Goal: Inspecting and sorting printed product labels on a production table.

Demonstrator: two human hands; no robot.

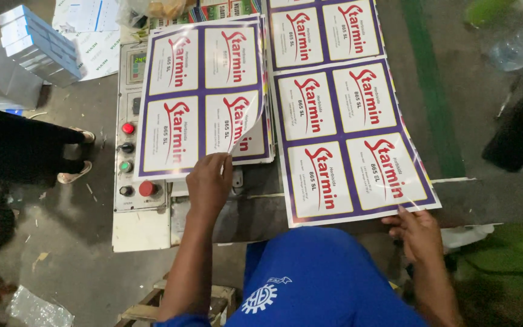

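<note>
A worker in blue handles glossy printed label sheets over a machine bed; the left hand [209, 181] pinches the curling lower corner of the top sheet [204, 91] on the left stack, fingers closed on its edge, beside a control panel [135, 130] of red and green buttons; the right hand [417, 233] grips the near edge of the long right-hand sheet [349, 130], thumb on top; peeling slowly from the corner likely keeps one sheet separate, uncreased.
</note>
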